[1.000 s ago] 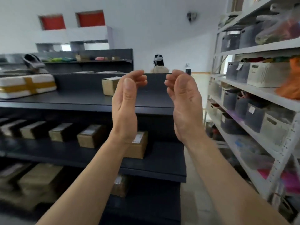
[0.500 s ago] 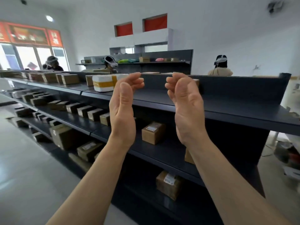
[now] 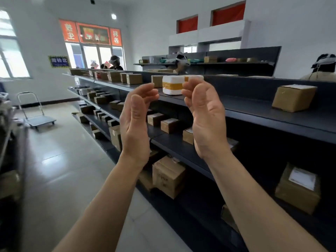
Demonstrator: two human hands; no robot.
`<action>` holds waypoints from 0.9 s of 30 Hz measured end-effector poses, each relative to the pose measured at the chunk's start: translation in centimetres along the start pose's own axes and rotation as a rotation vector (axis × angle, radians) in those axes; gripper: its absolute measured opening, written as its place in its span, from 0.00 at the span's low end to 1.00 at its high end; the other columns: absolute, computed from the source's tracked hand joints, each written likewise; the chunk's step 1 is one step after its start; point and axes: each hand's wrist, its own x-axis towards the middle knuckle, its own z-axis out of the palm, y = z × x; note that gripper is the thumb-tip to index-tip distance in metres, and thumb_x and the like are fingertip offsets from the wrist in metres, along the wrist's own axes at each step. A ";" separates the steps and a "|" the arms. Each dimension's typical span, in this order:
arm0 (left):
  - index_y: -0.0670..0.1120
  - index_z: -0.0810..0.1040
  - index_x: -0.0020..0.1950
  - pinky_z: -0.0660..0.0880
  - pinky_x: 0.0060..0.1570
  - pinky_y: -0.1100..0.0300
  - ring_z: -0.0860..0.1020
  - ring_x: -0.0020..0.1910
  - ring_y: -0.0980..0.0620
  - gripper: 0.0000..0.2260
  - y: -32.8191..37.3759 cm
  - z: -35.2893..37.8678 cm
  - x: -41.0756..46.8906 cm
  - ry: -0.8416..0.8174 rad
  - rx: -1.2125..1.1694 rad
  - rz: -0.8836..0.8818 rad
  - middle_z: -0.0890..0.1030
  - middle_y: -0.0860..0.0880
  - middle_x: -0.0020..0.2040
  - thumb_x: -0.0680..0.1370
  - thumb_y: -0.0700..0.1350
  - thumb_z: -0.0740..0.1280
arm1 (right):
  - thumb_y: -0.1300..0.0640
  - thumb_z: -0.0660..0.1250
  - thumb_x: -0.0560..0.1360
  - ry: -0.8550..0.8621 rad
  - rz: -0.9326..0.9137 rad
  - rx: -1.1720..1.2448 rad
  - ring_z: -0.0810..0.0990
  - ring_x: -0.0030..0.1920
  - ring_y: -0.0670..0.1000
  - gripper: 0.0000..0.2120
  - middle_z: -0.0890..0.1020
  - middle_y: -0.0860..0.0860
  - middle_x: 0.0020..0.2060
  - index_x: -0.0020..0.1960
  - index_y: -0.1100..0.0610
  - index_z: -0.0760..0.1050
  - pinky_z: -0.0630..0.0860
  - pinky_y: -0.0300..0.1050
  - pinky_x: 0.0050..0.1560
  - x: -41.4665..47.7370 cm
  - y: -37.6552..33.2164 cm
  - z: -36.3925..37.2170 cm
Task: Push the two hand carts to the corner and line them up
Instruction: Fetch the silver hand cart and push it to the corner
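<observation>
One hand cart (image 3: 39, 116), a grey platform with an upright metal loop handle, stands on the tiled floor at the far left by the white wall. A second cart is not in view. My left hand (image 3: 135, 124) and my right hand (image 3: 206, 122) are raised in front of me, palms facing each other, fingers loosely curled at the tips. Neither hand holds or touches anything. Both are far from the cart.
A long dark shelving unit (image 3: 254, 124) with several cardboard boxes and a white foam box (image 3: 175, 85) runs along my right. The tiled aisle floor (image 3: 63, 170) leads toward the cart. Dark shelving edges in at left. People stand behind the shelves.
My view has swung to the left, from the white rack and shelf end to the long aisle. The cart has come into sight. My hands keep the same raised pose.
</observation>
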 end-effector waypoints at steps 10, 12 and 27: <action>0.48 0.75 0.56 0.71 0.61 0.55 0.76 0.56 0.47 0.29 -1.1 -10.3 2.1 0.161 0.264 0.026 0.78 0.47 0.53 0.70 0.71 0.59 | 0.31 0.60 0.60 -0.170 0.165 0.171 0.77 0.61 0.47 0.37 0.79 0.47 0.55 0.61 0.54 0.72 0.72 0.43 0.65 2.1 7.2 10.1; 0.49 0.76 0.56 0.71 0.61 0.54 0.76 0.56 0.48 0.28 -1.7 -11.9 2.7 0.191 0.308 0.029 0.79 0.47 0.53 0.71 0.71 0.59 | 0.29 0.60 0.59 -0.199 0.166 0.193 0.77 0.60 0.46 0.39 0.79 0.45 0.53 0.61 0.54 0.72 0.73 0.41 0.64 2.8 8.7 11.4; 0.49 0.76 0.55 0.71 0.60 0.56 0.77 0.55 0.51 0.29 -10.7 -17.1 11.9 0.364 0.464 0.091 0.79 0.51 0.51 0.68 0.71 0.63 | 0.39 0.59 0.67 -0.378 0.215 0.447 0.78 0.57 0.45 0.29 0.79 0.47 0.52 0.61 0.56 0.72 0.72 0.44 0.66 15.0 20.8 15.4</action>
